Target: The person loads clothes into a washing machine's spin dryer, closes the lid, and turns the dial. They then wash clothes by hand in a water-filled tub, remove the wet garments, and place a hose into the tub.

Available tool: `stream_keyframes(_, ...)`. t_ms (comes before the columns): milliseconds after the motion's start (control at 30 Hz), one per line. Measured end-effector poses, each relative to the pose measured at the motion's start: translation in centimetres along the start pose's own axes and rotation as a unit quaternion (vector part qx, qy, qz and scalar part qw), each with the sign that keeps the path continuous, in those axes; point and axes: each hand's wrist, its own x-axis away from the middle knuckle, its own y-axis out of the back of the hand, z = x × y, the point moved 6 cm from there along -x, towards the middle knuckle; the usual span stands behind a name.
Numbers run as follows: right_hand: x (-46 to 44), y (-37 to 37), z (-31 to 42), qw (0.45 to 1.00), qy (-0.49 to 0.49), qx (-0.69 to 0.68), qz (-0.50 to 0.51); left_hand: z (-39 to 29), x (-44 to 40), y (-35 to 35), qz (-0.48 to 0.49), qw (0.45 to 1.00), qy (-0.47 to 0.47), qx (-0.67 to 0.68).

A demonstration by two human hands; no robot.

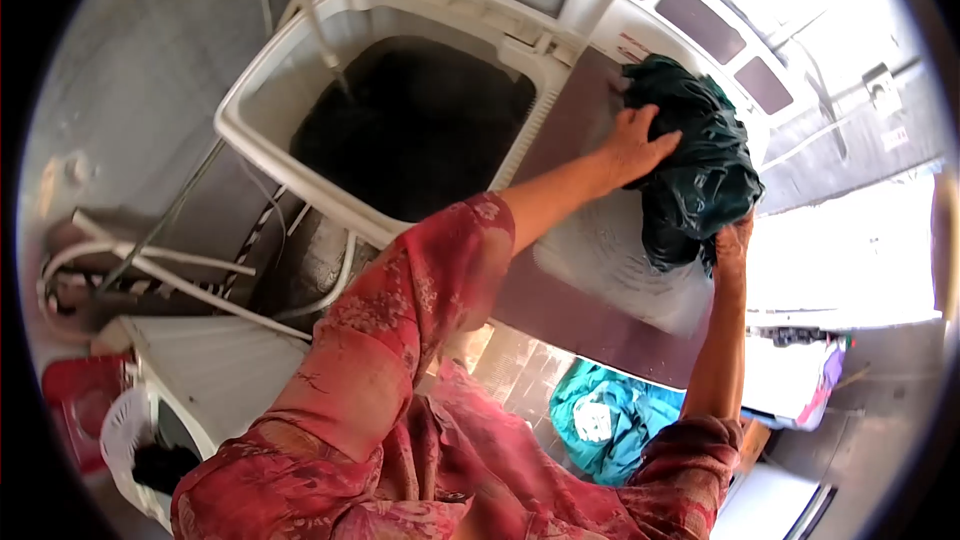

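A bunched, soaked dark green cloth (697, 165) sits on the maroon and translucent lid of the washing machine's right side (560, 195). My left hand (640, 147) lies at the cloth's left side, its fingers spread and the tips near or touching the folds. At the cloth's lower right, my right hand (733, 238) is closed around its edge, partly hidden by the fabric. To the left is the washing machine's open tub (262, 90), holding dark liquid (410, 130). Whether anything lies below the surface is hidden.
A pale hose (318, 25) hangs into the tub from above. The control panel (705, 22) runs along the machine's back. Turquoise cloth (610, 415) lies below the front edge. White pipes (190, 275), a white basket (125, 430) and a red container (85, 410) are at left.
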Motion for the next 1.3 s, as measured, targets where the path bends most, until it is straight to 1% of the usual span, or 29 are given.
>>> stream_keyframes(67, 1.3, -2.5, 2.3, 1.000, 0.015, 0.023, -0.014, -0.2, 2.4, -0.4, 0.062, 0.995, -0.079, 0.010)
stream_keyframes(100, 2.3, -2.9, 2.3, 1.000, 0.016, 0.021, -0.006, -2.5, 5.2, 0.9, 0.023, 0.980, 0.092, 0.178)
stream_keyframes(133, 3.3, -3.1, 1.4, 0.999, -0.030, 0.023, -0.017, -2.0, 7.0, 1.2, 0.015, 0.980, 0.093, 0.178)
stream_keyframes(167, 4.4, -3.2, 0.4, 0.997, -0.074, 0.024, -0.028, -1.6, 8.5, 2.0, -0.010, 0.983, 0.050, 0.179)
stream_keyframes(200, 6.1, -3.0, -0.3, 0.995, -0.093, -0.021, -0.031, -1.3, 10.0, 2.7, -0.039, 0.983, 0.009, 0.178)
stream_keyframes(233, 6.9, -4.0, -1.1, 0.991, -0.116, -0.071, -0.020, -1.3, 11.7, 3.0, -0.065, 0.986, -0.038, 0.147)
stream_keyframes(267, 7.4, -5.1, -1.0, 0.988, -0.122, -0.090, -0.009, -1.1, 13.6, 4.1, -0.110, 0.985, -0.080, 0.101)
stream_keyframes(300, 8.0, -6.2, -0.3, 0.989, -0.118, -0.088, 0.004, -1.4, 15.6, 5.0, -0.126, 0.984, -0.087, 0.086)
stream_keyframes(333, 7.9, -8.5, -0.1, 0.988, -0.118, -0.093, 0.029, -1.9, 17.5, 5.9, -0.153, 0.982, -0.087, 0.065)
stream_keyframes(400, 8.3, -13.5, 0.6, 0.984, -0.116, -0.107, 0.082, -1.8, 20.5, 7.9, -0.194, 0.968, -0.128, 0.094)
stream_keyframes(467, 8.9, -18.2, 1.2, 0.978, -0.106, -0.123, 0.133, -2.0, 23.9, 10.8, -0.242, 0.953, -0.127, 0.130)
stream_keyframes(600, 12.6, -28.2, 3.7, 0.956, -0.094, -0.150, 0.233, -5.2, 34.0, 19.0, -0.327, 0.926, -0.138, 0.132)
stream_keyframes(667, 15.3, -34.8, 5.4, 0.937, -0.089, -0.164, 0.296, -6.9, 40.6, 23.6, -0.424, 0.883, -0.183, 0.076)
stream_keyframes(700, 17.0, -38.3, 6.4, 0.925, -0.085, -0.169, 0.329, -7.2, 44.0, 25.7, -0.446, 0.872, -0.186, 0.072)
stream_keyframes(767, 20.8, -44.4, 8.6, 0.900, -0.080, -0.182, 0.389, -8.5, 51.4, 28.8, -0.514, 0.835, -0.195, 0.013)
stream_keyframes(800, 23.0, -47.4, 9.8, 0.885, -0.078, -0.188, 0.418, -9.0, 54.9, 30.0, -0.530, 0.825, -0.196, 0.012)
stream_keyframes(867, 27.2, -53.2, 12.5, 0.856, -0.069, -0.201, 0.471, -10.2, 62.2, 31.7, -0.619, 0.764, -0.171, -0.057)
stream_keyframes(933, 31.9, -59.3, 14.9, 0.819, -0.059, -0.211, 0.530, -10.3, 69.1, 32.7, -0.674, 0.721, -0.124, -0.103)
stream_keyframes(967, 34.4, -62.4, 15.9, 0.799, -0.054, -0.213, 0.559, -9.9, 72.4, 33.0, -0.693, 0.703, -0.119, -0.106)
stream_keyframes(1000, 37.0, -65.6, 16.8, 0.780, -0.049, -0.212, 0.587, -8.8, 75.4, 33.4, -0.716, 0.680, -0.122, -0.101)
stream_keyframes(1033, 39.5, -68.6, 17.6, 0.760, -0.041, -0.205, 0.615, -8.2, 78.6, 33.9, -0.733, 0.660, -0.101, -0.133)
stream_keyframes(1100, 44.6, -73.5, 17.7, 0.723, -0.019, -0.172, 0.669, -5.3, 84.4, 35.1, -0.773, 0.619, -0.050, -0.127)
stream_keyframes(1133, 47.4, -75.6, 17.0, 0.701, 0.010, -0.138, 0.700, -3.9, 87.4, 35.9, -0.780, 0.594, 0.001, -0.198)
stream_keyframes(1167, 49.6, -77.0, 16.1, 0.685, 0.050, -0.096, 0.721, -1.6, 90.1, 36.7, -0.788, 0.567, 0.060, -0.233)
stream_keyframes(1200, 51.1, -77.7, 15.5, 0.675, 0.096, -0.057, 0.729, 0.0, 92.7, 37.2, -0.773, 0.541, 0.168, -0.286)
stream_keyframes(1233, 52.1, -77.8, 15.4, 0.674, 0.168, -0.017, 0.719, 1.2, 95.4, 37.3, -0.751, 0.538, 0.197, -0.328)
stream_keyframes(1267, 52.9, -78.0, 15.3, 0.667, 0.241, 0.021, 0.705, 0.0, 97.4, 37.3, -0.756, 0.547, 0.204, -0.298)
stream_keyframes(1300, 53.8, -78.0, 15.6, 0.643, 0.276, 0.026, 0.714, -1.0, 98.8, 37.4, -0.746, 0.572, 0.199, -0.276)
